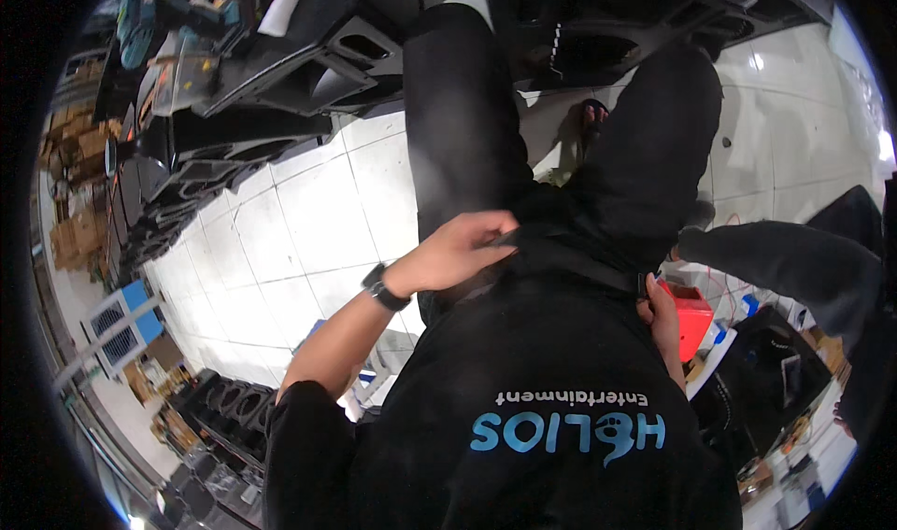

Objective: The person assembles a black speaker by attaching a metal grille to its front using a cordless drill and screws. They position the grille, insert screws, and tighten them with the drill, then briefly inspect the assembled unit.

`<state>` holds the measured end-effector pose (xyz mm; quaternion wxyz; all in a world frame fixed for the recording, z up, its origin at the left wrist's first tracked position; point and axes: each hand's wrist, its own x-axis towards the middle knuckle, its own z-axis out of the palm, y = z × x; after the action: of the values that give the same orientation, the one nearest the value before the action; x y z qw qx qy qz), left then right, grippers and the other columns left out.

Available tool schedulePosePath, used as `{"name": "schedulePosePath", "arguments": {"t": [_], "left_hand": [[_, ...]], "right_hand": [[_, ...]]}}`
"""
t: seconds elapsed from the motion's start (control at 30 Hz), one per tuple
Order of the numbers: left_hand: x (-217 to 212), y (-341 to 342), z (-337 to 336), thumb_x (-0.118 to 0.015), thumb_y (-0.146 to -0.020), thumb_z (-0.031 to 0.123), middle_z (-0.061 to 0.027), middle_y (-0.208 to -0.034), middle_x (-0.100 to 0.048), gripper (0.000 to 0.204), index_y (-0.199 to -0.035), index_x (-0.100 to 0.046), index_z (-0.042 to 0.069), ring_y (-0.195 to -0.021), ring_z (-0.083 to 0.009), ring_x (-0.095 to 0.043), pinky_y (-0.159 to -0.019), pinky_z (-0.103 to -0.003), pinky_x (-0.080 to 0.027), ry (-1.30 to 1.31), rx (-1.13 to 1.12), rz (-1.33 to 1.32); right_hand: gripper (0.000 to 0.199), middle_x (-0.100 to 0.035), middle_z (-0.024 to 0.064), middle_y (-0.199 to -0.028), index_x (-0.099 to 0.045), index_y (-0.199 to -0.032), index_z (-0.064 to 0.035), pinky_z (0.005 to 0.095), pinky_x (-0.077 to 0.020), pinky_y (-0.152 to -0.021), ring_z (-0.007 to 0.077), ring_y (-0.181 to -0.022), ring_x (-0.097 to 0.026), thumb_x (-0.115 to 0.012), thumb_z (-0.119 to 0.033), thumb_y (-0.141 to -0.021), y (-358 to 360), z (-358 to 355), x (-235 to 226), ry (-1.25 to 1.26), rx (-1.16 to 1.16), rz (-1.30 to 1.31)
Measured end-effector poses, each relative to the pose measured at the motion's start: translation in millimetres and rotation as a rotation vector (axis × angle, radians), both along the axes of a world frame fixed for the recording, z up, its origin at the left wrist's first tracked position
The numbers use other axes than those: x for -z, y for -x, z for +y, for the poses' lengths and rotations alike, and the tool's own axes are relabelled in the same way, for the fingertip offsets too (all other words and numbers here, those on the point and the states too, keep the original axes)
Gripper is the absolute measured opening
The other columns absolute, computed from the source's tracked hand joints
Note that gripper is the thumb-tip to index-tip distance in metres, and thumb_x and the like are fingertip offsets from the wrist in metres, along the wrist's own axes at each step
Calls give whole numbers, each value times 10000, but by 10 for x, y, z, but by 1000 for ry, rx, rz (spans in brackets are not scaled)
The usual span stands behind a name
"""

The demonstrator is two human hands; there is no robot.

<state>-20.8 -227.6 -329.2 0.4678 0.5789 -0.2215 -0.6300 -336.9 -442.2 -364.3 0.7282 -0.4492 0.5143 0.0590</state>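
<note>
I am seated, in black trousers [467, 110] and a black T-shirt [523, 362] with a printed logo. My left hand [458, 248], with a dark watch [385, 288] at the wrist, is over my lap. Its fingers are slightly blurred and close round something dark that blends into my clothing. By my waist on the right is my right hand [660, 313], its fingers curled against a small dark thing whose kind I cannot make out. A red box [690, 319] stands just beyond that hand.
Black speaker cabinets [322, 77] stand at the front left, and another dark cabinet [598, 44] is before my knees. A teal power tool [137, 21] lies at the upper left. Another person's leg [785, 254] reaches in from the right. Cardboard boxes [79, 222] line the left.
</note>
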Motion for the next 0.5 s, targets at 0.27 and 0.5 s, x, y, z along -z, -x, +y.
{"name": "schedulePosePath", "arguments": {"t": [0.27,0.5], "left_hand": [[63,-57,-704,-604,-962,78,-202,-985,-733,157,-1082,-663,-4,-985,-394,-686,-835,-456,-536,292,125,-578],[82,-191,-655,-653,-924,134,-217,-937,-718,228,-1133,-709,61,-936,-422,-677,-852,-495,-536,314,201,-759]], "right_hand": [[456,-459,-60,-685,-599,-877,-90,245,-258,-560,66,-607,-377,-546,-504,-1060,169,7,108,-139,127,80],[425,-566,0,-876,-647,-1077,-34,245,-417,-733,92,-794,-517,-597,-455,-1044,-253,165,-387,-112,170,71]]}}
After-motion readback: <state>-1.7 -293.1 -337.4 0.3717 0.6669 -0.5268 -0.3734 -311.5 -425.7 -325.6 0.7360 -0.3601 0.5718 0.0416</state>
